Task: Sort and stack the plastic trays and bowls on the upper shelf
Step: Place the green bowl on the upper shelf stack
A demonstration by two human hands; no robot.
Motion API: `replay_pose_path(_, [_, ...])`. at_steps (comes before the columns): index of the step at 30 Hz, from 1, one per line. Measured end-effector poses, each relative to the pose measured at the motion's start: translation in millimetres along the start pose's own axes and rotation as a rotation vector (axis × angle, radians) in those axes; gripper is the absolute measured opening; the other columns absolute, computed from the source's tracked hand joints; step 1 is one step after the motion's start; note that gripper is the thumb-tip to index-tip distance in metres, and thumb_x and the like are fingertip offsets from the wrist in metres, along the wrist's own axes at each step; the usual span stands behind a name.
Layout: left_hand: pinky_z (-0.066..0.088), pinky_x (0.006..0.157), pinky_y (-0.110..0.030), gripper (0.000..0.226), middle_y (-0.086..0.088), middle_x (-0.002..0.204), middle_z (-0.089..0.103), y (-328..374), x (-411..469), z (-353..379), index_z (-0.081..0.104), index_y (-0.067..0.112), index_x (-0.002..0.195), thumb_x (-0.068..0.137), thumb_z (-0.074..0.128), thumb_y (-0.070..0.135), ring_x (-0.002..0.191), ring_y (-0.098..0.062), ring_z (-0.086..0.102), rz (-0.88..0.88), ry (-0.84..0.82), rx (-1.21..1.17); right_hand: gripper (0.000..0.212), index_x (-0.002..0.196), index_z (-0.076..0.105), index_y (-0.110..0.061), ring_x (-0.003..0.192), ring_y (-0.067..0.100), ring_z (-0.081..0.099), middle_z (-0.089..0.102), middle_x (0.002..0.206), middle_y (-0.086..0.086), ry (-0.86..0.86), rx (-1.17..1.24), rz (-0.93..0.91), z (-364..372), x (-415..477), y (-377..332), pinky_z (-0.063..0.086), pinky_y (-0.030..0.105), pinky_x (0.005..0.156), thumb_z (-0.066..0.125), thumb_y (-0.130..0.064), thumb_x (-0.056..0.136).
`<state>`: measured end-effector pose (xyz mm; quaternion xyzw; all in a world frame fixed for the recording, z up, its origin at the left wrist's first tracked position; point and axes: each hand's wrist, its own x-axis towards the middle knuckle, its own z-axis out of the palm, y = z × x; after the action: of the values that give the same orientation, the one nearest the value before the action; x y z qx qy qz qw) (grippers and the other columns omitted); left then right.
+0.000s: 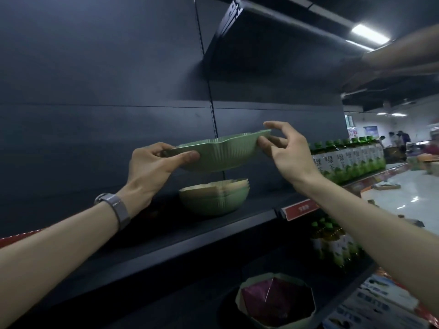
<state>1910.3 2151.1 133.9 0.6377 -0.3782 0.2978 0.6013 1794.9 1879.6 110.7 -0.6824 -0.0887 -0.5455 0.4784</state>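
A pale green ribbed plastic bowl (pixel 219 153) is held in the air above the dark shelf (pixel 213 231). My left hand (pixel 154 165) grips its left rim, thumb on the outer wall. My right hand (pixel 285 150) pinches its right rim between thumb and fingers. Directly below stands a stack of several nested bowls (pixel 215 195), beige ones inside green ones, on the shelf. The held bowl hangs apart from the stack.
Green tea bottles (pixel 349 157) line the shelf to the right, with more bottles (pixel 332 243) on the shelf below. A green angular bowl (pixel 275 302) holding a purple packet sits low down. A red price tag (pixel 300 208) marks the shelf edge. Another shelf (pixel 273 43) hangs overhead.
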Motion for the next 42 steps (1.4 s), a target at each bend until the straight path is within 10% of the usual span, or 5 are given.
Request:
replay_pose_path(7, [0.052,0.065,-0.027,0.064,0.007,0.078,0.078,-42.5,34.7,33.5,0.08,0.025,0.078,0.041,0.088,0.077,0.069,-0.006,0.066,0.029,0.022,0.102,0.039,0.145,0.058,-0.029,0.134,0.019,0.059,0.063,0.144,0.003,0.05,-0.081,0.136,33.6,25.8,48.0,0.049,0.044,0.115,0.063,-0.027,0.106])
replay_pose_path(14, [0.053,0.064,-0.024,0.057,0.008,0.079,0.078,-85.6,48.3,51.1,0.079,0.024,0.079,0.045,0.09,0.068,0.072,-0.008,0.07,-0.041,0.027,0.161,0.093,0.164,0.015,-0.041,0.149,0.023,0.04,0.037,0.166,-0.003,-0.277,-0.056,0.273,54.7,30.3,83.8,0.033,0.047,0.124,0.067,-0.067,0.092])
replay_pose_path(31, [0.044,0.062,-0.021,0.047,0.008,0.094,0.071,-150.5,42.5,75.5,0.065,0.017,0.099,0.079,0.084,0.056,0.084,-0.005,0.065,-0.209,-0.116,0.314,0.06,0.134,0.031,-0.047,0.125,0.027,0.059,0.059,0.137,0.002,-0.277,-0.126,0.429,90.9,32.8,173.2,0.046,0.044,0.107,0.059,-0.075,0.089])
replay_pose_path(42, [0.046,0.068,-0.018,0.047,0.014,0.105,0.07,-157.7,24.9,67.8,0.066,0.027,0.113,0.083,0.077,0.062,0.092,-0.001,0.064,-0.272,-0.174,0.307,0.083,0.147,0.036,-0.038,0.128,0.023,0.059,0.062,0.141,0.002,-0.285,-0.108,0.4,89.7,20.9,172.4,0.045,0.039,0.103,0.063,-0.082,0.082])
